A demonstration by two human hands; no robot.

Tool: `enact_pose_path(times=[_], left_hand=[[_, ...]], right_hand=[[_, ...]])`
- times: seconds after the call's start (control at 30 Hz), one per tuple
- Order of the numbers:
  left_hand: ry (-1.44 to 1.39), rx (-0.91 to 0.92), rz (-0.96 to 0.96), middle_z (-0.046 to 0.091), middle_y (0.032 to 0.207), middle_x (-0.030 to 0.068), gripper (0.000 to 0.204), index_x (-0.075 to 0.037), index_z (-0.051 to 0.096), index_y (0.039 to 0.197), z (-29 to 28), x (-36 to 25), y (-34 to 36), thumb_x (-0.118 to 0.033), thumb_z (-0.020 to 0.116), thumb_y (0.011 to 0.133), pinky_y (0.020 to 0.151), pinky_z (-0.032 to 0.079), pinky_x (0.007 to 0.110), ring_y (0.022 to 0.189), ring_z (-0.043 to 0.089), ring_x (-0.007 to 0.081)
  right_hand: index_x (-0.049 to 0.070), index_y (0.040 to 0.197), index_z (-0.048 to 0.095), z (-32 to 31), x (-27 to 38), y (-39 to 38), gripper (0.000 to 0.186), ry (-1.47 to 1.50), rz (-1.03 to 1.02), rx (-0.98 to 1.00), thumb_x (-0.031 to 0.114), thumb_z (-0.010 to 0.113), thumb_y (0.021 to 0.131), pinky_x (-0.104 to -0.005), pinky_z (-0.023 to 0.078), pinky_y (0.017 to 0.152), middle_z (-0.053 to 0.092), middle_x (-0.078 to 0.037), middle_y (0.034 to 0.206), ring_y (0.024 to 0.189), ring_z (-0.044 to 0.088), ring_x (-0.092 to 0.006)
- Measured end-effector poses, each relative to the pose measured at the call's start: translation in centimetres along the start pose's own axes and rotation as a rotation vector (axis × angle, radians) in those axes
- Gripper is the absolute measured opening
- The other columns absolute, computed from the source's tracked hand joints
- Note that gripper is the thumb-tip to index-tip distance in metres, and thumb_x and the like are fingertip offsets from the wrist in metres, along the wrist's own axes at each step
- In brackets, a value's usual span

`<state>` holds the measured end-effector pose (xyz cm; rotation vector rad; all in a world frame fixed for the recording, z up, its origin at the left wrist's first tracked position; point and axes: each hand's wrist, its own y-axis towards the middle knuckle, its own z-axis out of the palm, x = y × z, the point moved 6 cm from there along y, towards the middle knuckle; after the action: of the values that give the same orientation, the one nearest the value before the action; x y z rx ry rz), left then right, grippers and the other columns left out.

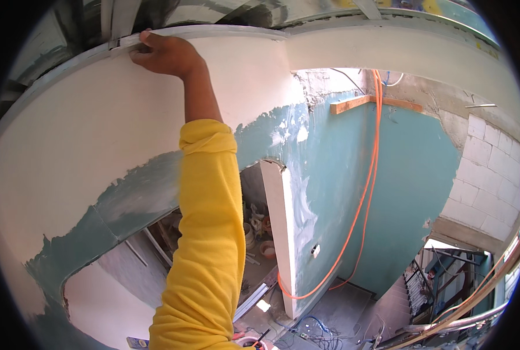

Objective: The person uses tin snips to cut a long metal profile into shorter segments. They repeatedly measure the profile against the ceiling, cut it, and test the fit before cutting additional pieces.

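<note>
My left hand point(164, 55), at the end of a yellow sleeve, is raised to the top of the curved wall. Its fingers are curled on a light grey strip point(85, 58) along the ceiling edge, partly hiding their contact with it. The wall point(97, 99) is off-white above and patchy teal below. Dark framing shows above the strip. My right hand is out of view.
A white door post point(277, 227) edges an opening with buckets. Orange cables point(365, 192) hang from beside a wooden batten point(347, 104) to the floor point(353, 309), among loose wires. A stairwell with railing point(441, 274) and white blockwork point(481, 181) are at the right.
</note>
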<state>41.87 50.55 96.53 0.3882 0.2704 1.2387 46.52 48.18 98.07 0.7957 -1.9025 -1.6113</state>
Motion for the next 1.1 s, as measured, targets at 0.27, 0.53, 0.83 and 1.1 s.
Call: enact_pose_path(times=[0.27, 0.53, 0.83, 1.1], left_hand=[[0.420, -0.154, -0.030, 0.059, 0.138, 0.0415, 0.061, 0.018, 0.050, 0.142, 1.2, -1.4, -1.8, -0.036, 0.047, 0.114, 0.115, 0.044, 0.049, 0.123, 0.063, 0.0494], [0.470, -0.121, -0.323, 0.068, 0.124, 0.0313, 0.050, 0.010, 0.063, 0.118, 2.4, -1.6, -2.0, -0.037, 0.047, 0.114, 0.097, 0.055, 0.046, 0.110, 0.069, 0.0421], [0.518, -0.157, -0.201, 0.067, 0.126, 0.0304, 0.047, 0.008, 0.061, 0.127, 3.9, 4.9, -1.4, -0.035, 0.048, 0.114, 0.100, 0.055, 0.044, 0.112, 0.068, 0.0412], [0.446, -0.147, -0.189, 0.066, 0.128, 0.0307, 0.049, 0.009, 0.058, 0.132, 3.7, 4.6, -0.4, -0.036, 0.048, 0.113, 0.101, 0.054, 0.043, 0.114, 0.067, 0.0409]], right_hand=[[0.020, 0.138, 0.073, -2.1, 0.2, 1.5, 0.063, -0.064, -0.009, 0.194, 0.055, 0.081, 0.087, -0.0353, 0.047, 0.112, 0.076, -0.010, 0.132, 0.126, 0.068, -0.0272], [0.030, 0.146, 0.067, -3.4, 1.7, 2.1, 0.059, -0.256, -0.083, 0.324, 0.054, 0.077, 0.094, -0.0375, 0.049, 0.109, 0.075, -0.011, 0.132, 0.124, 0.069, -0.0312], [0.027, 0.148, 0.066, -2.4, 2.1, 2.6, 0.066, -0.197, -0.051, 0.335, 0.051, 0.081, 0.089, -0.0364, 0.048, 0.112, 0.072, -0.010, 0.139, 0.128, 0.067, -0.0300], [0.025, 0.147, 0.067, -2.1, 2.3, 2.7, 0.067, -0.144, -0.012, 0.350, 0.050, 0.082, 0.087, -0.0352, 0.047, 0.113, 0.072, -0.009, 0.140, 0.129, 0.066, -0.0277]])
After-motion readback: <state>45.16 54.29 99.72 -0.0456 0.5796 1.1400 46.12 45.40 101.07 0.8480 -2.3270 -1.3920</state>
